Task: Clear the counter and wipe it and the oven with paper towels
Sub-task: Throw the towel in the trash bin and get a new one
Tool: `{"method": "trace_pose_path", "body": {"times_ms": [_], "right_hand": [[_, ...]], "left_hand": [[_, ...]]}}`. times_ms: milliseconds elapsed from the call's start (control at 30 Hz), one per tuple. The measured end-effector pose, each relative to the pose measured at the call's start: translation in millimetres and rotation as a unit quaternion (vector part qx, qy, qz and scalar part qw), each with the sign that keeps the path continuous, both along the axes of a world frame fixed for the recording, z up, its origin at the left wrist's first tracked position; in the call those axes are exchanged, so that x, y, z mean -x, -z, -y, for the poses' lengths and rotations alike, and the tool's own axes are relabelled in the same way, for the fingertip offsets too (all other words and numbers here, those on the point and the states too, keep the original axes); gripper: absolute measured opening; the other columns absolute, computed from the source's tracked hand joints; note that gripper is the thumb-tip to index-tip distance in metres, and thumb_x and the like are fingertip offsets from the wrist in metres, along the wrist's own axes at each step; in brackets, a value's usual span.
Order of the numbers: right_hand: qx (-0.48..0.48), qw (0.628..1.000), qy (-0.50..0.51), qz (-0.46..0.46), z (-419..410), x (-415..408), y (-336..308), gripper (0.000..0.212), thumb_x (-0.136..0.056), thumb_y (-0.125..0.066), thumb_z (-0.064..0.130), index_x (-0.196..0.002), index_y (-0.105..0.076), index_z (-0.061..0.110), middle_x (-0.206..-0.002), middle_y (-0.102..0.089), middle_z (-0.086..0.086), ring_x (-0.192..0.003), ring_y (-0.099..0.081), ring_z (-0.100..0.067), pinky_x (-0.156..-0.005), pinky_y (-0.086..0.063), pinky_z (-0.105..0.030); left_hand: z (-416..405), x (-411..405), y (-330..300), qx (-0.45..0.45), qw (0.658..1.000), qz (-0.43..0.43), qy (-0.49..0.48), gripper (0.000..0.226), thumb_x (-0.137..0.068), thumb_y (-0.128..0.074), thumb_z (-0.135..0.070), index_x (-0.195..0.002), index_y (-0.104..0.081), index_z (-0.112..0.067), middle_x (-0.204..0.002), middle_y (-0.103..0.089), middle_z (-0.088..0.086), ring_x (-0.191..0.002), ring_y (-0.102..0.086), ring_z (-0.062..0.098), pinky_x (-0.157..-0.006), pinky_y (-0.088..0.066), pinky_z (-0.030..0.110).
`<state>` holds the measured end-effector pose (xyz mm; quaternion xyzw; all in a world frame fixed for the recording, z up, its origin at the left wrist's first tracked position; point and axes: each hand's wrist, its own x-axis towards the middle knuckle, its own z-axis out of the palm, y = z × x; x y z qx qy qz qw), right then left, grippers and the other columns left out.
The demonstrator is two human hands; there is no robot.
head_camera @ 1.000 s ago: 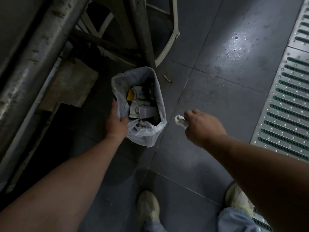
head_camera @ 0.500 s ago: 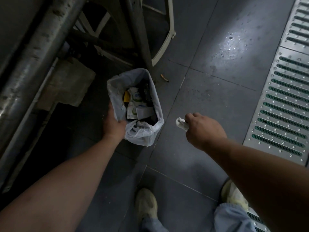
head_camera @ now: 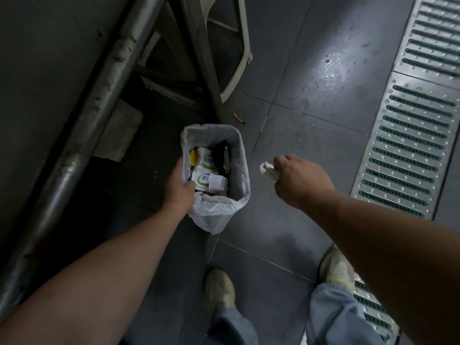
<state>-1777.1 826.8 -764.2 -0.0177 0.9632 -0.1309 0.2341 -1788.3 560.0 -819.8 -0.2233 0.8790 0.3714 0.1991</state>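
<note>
Fingers of the left hand (head_camera: 179, 183) are curling over the left rim of the bin (head_camera: 240, 168), gripping its white liner, while fingers of the right hand (head_camera: 300, 179) are pinching a crumpled paper towel (head_camera: 267, 170) just beside the bin's right rim, above the floor (head_camera: 311, 135). Cartons (head_camera: 204, 174) are lying inside the bin, and a cigarette butt (head_camera: 239, 118) is lying on the floor beyond it.

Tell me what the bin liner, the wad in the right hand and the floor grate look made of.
Bin liner: thin white plastic film, by its crinkles and translucent sheen. Wad: likely paper towel, matte white and crumpled; cloth not excluded. Floor grate: metal, probably stainless steel, by its bright brushed shine, punched slots and raised studs.
</note>
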Motion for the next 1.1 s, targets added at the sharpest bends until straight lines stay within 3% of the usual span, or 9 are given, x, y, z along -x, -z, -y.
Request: {"method": "trace_pose_path", "body": {"times_ms": [167, 400, 533, 667, 767, 833, 933, 1000, 1100], "right_hand": [[-0.010, 1.000, 0.022, -0.020, -12, 12, -52, 0.023, -0.086, -0.053, 0.014, -0.109, -0.053, 0.017, -0.100, -0.059, -0.007, -0.076, -0.050, -0.025, -0.062, -0.041, -0.032], [-0.018, 0.998, 0.020, -0.053, -20, 27, -157, 0.025, -0.082, -0.055, 0.014, -0.107, -0.054, 0.016, -0.106, -0.061, -0.010, -0.089, -0.059, -0.034, -0.065, -0.035, -0.031], [-0.027, 0.997, 0.012, -0.069, -29, 37, -224, 0.029, -0.082, -0.054, 0.012, -0.111, -0.055, 0.016, -0.109, -0.061, -0.011, -0.093, -0.060, -0.035, -0.067, -0.038, -0.032], [-0.029, 0.995, 0.000, -0.098, -36, 51, -286, 0.028, -0.081, -0.055, 0.015, -0.110, -0.056, 0.014, -0.106, -0.060, -0.015, -0.093, -0.061, -0.037, -0.070, -0.042, -0.034], [-0.029, 0.994, -0.026, -0.106, -39, 56, -333, 0.026, -0.079, -0.057, 0.017, -0.105, -0.056, 0.015, -0.102, -0.060, -0.015, -0.091, -0.060, -0.038, -0.070, -0.044, -0.036], [-0.027, 0.992, -0.024, -0.117, -41, 59, -358, 0.026, -0.080, -0.059, 0.017, -0.105, -0.055, 0.015, -0.098, -0.058, -0.013, -0.090, -0.059, -0.038, -0.070, -0.043, -0.036], [-0.004, 0.991, -0.047, -0.128, -35, 61, -404, 0.028, -0.081, -0.062, 0.017, -0.109, -0.056, 0.015, -0.093, -0.054, -0.011, -0.082, -0.053, -0.033, -0.068, -0.038, -0.034], [0.006, 0.989, -0.062, -0.136, -30, 63, -428, 0.029, -0.081, -0.064, 0.018, -0.110, -0.056, 0.015, -0.090, -0.051, -0.007, -0.076, -0.046, -0.028, -0.068, -0.037, -0.033], [0.005, 0.987, -0.094, -0.132, -21, 55, -457, 0.029, -0.084, -0.064, 0.021, -0.110, -0.056, 0.013, -0.093, -0.054, -0.009, -0.079, -0.051, -0.029, -0.069, -0.041, -0.035]], "left_hand": [[2, -28, -41, -0.020, 0.999, 0.044, 0.025, 0.072, -0.093, -0.054, -0.004, -0.154, -0.033, -0.035, -0.149, -0.048, 0.005, -0.131, -0.050, 0.027, -0.108, -0.045, 0.045], [-24, -91, -119, -0.107, 0.986, 0.074, -0.106, 0.074, -0.084, -0.056, -0.001, -0.147, -0.043, -0.037, -0.139, -0.058, 0.000, -0.124, -0.057, 0.022, -0.105, -0.049, 0.047], [-42, -114, -191, -0.125, 0.987, 0.075, -0.063, 0.073, -0.079, -0.055, -0.006, -0.146, -0.047, -0.035, -0.134, -0.062, -0.004, -0.122, -0.058, 0.018, -0.106, -0.048, 0.044], [-47, -123, -266, -0.161, 0.978, 0.061, -0.119, 0.066, -0.082, -0.058, -0.001, -0.139, -0.055, -0.035, -0.120, -0.070, -0.009, -0.108, -0.067, 0.012, -0.097, -0.056, 0.042], [-55, -134, -326, -0.184, 0.970, 0.040, -0.155, 0.068, -0.082, -0.055, -0.001, -0.139, -0.054, -0.038, -0.121, -0.070, -0.010, -0.108, -0.067, 0.011, -0.096, -0.056, 0.041], [-62, -137, -357, -0.189, 0.969, 0.027, -0.154, 0.070, -0.082, -0.054, -0.001, -0.142, -0.052, -0.038, -0.124, -0.067, -0.013, -0.110, -0.065, 0.007, -0.095, -0.056, 0.033], [-69, -146, -415, -0.179, 0.968, -0.010, -0.178, 0.072, -0.085, -0.051, 0.008, -0.146, -0.050, -0.031, -0.127, -0.064, -0.010, -0.109, -0.063, 0.003, -0.081, -0.052, 0.009], [-74, -155, -449, -0.174, 0.965, -0.040, -0.193, 0.072, -0.086, -0.049, 0.011, -0.147, -0.049, -0.028, -0.129, -0.063, -0.007, -0.112, -0.062, 0.009, -0.078, -0.048, 0.004], [-75, -171, -485, -0.155, 0.956, -0.066, -0.240, 0.070, -0.089, -0.048, 0.012, -0.148, -0.046, -0.025, -0.123, -0.059, -0.008, -0.107, -0.056, 0.009, -0.069, -0.043, -0.002]]}}
